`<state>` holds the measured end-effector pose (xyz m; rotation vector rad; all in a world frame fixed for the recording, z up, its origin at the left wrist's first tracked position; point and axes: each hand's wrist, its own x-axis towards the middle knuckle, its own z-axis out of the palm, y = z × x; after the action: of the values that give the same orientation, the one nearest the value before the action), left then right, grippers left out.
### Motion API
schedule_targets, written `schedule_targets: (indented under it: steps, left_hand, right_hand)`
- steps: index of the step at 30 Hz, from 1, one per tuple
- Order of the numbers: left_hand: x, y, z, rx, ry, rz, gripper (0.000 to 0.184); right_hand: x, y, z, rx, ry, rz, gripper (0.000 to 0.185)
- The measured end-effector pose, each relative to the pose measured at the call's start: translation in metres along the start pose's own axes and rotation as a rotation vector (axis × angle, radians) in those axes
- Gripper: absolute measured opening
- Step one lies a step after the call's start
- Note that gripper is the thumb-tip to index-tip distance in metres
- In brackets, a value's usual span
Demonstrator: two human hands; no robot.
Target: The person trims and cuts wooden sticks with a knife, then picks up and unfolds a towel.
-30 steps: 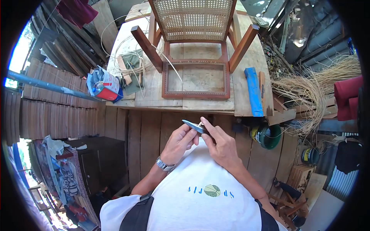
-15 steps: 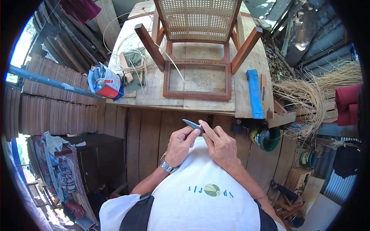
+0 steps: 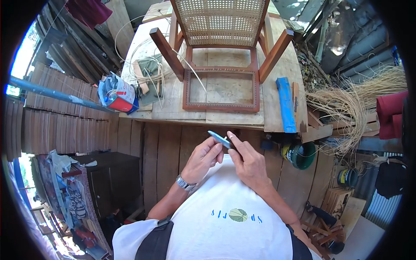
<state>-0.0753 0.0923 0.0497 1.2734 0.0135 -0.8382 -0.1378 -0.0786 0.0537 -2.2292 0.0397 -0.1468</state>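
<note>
My right hand (image 3: 250,164) is closed on a knife (image 3: 218,138), whose grey blade points up and to the left. A small pale bit, perhaps a cane end, shows beside the blade. My left hand (image 3: 200,164), with a metal watch on its wrist, is curled close against the knife, thumb bent; what its fingers hold is hidden. Beyond both hands, a wooden chair (image 3: 221,107) lies on the workbench (image 3: 143,113), its seat frame ringed with small holes. A loose cane strand (image 3: 196,74) hangs across the frame opening. Woven cane (image 3: 221,21) fills the backrest.
A red and white container (image 3: 119,97) and coiled cane (image 3: 149,71) are at the bench's left. A blue-wrapped block (image 3: 286,106) lies right. Cane bundles (image 3: 355,104), a green bucket (image 3: 303,156) and a dark cabinet (image 3: 115,182) stand around the bench.
The hands have shifted slightly apart. The knife has turned a little and shows more of its blade, and a pale bit now shows beside it. The chair has not moved.
</note>
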Motion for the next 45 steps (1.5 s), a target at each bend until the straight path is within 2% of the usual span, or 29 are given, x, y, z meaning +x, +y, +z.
schedule_targets:
  steps: [1,12,14,21,23,24,26,27,29,32,34,45]
  left_hand:
    - [-0.001,-0.001,0.000,-0.013,-0.009,-0.013,0.023]
    - [-0.004,-0.008,-0.001,-0.023,-0.052,-0.032,0.023]
    - [-0.002,-0.009,0.002,0.179,0.035,0.027,0.026]
    - [0.001,-0.005,0.010,0.296,0.141,0.122,0.030]
    - [0.007,-0.012,0.012,0.282,0.196,0.254,0.032]
    - [0.007,-0.009,0.008,0.282,0.196,0.255,0.032]
    - [0.004,-0.001,-0.002,0.179,-0.019,-0.039,0.026]
    - [0.005,-0.002,-0.003,0.179,-0.018,-0.038,0.026]
    - [0.008,-0.006,-0.005,-0.065,-0.032,-0.033,0.021]
    - [0.008,-0.008,-0.008,-0.113,-0.044,-0.064,0.020]
    - [0.006,-0.004,-0.007,-0.098,-0.034,-0.064,0.019]
    - [-0.001,-0.002,0.003,-0.001,-0.049,-0.040,0.024]
  right_hand:
    - [0.000,0.002,0.002,0.000,-0.005,-0.022,0.054]
    - [-0.002,0.006,0.003,-0.076,0.035,-0.103,0.056]
    - [-0.002,0.006,0.003,-0.103,0.037,-0.115,0.056]
    - [-0.003,0.006,0.006,-0.198,0.055,-0.128,0.049]
    - [-0.002,0.006,0.005,-0.197,0.044,-0.118,0.048]
    - [-0.001,0.006,0.004,-0.152,0.049,-0.070,0.048]
    - [-0.001,0.005,0.002,-0.106,0.055,-0.019,0.047]
    - [0.000,0.004,0.001,-0.073,0.055,0.007,0.049]
    - [0.000,0.004,0.001,-0.039,0.058,0.034,0.051]
    - [0.000,0.005,0.003,-0.002,0.009,-0.011,0.056]
    - [0.000,0.004,0.001,-0.039,-0.045,0.010,0.059]
    - [-0.003,0.007,-0.003,-0.026,-0.004,-0.022,0.057]
